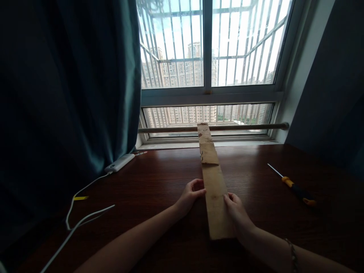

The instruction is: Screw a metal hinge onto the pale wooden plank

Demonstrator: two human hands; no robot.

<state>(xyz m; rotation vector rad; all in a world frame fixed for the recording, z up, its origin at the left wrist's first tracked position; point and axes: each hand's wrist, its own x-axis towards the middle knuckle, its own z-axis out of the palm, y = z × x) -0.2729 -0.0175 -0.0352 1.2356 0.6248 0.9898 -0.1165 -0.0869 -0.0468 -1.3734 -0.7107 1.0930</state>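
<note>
Plank (214, 189) lies lengthwise on the dark surface (159, 178), centre frame, far end up at the window rod (241, 127), with left hand (190, 197) and right hand (237, 214) pressing curled fingers against its long edges near the bottom end, and I'd keep pressure even so it doesn't skew.

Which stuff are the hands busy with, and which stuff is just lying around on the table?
Busy with: the wooden plank, with the left hand touching its left edge and the right hand touching its right edge.
Just lying about: the screwdriver off to the right; the power bank and its white cable off to the left.
</note>
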